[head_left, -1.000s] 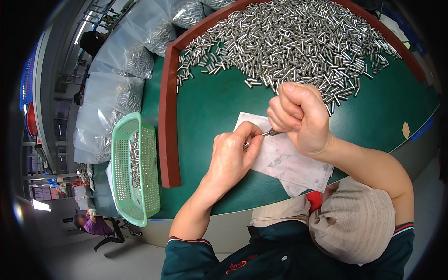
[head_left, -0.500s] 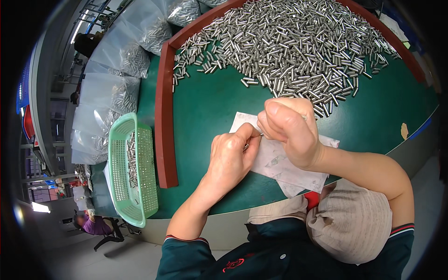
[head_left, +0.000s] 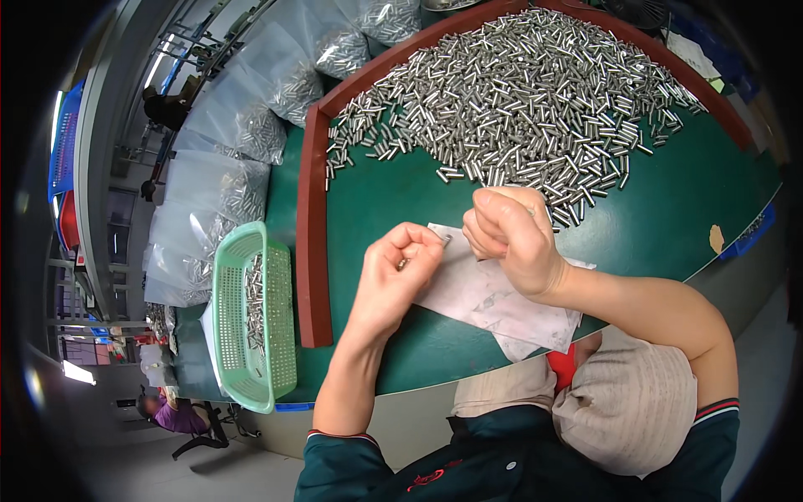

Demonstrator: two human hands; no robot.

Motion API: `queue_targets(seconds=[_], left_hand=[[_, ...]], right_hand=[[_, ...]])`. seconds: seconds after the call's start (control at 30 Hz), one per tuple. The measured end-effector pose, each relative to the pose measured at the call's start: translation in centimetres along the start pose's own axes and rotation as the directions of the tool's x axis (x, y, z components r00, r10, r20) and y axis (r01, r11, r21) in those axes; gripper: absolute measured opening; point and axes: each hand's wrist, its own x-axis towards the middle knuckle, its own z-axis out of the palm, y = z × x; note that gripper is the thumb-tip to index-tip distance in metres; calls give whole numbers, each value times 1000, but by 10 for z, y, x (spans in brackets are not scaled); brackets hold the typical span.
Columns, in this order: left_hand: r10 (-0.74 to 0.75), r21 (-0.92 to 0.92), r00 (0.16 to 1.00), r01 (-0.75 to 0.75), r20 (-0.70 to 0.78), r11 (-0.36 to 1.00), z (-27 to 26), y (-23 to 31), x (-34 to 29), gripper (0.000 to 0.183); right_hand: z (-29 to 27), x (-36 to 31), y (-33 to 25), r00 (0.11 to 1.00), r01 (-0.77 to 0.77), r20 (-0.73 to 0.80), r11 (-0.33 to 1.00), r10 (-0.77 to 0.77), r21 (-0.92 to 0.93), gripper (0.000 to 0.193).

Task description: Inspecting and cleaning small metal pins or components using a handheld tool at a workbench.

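My left hand (head_left: 396, 272) is closed in a pinch over the green table. A small metal pin (head_left: 447, 239) pokes out at its fingertips, and another bit of metal glints inside the curled fingers. Just to the right, my right hand (head_left: 520, 238) is curled into a fist with the thumb on top; whatever it holds is hidden by the fingers. Beneath both hands lies a smudged white paper (head_left: 493, 305). Beyond them spreads a large heap of short, shiny metal pins (head_left: 535, 100).
A dark red wooden rail (head_left: 314, 243) borders the table's left and far sides. Left of it stands a light green perforated basket (head_left: 283, 335) with pins inside. Clear plastic bags of pins (head_left: 251, 134) line the far left. A person in purple (head_left: 180, 417) sits in the background.
My left hand has drawn away to the left from my right hand, so a gap now shows between them. The whole view has shifted slightly.
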Motion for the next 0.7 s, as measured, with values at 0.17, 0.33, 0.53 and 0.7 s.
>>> queue_targets(seconds=[0.17, 0.33, 0.53, 0.7], left_hand=[[-34, -684, 947, 256, 321, 684, -20, -8, 7, 7], [-36, -715, 947, 266, 319, 647, -22, -12, 11, 6], [-32, -733, 954, 251, 298, 632, -23, -12, 13, 17], [-34, -658, 976, 171, 215, 733, -27, -2, 25, 37]], right_hand=[[0, 1, -1, 999, -42, -3, 998, 43, 44, 37], [0, 2, 0, 999, -52, 1, 996, 52, 77, 35], [-4, 5, 1, 997, -72, 4, 990, 72, 119, 37], [-6, 8, 0, 996, -83, -16, 987, 86, 136, 38]])
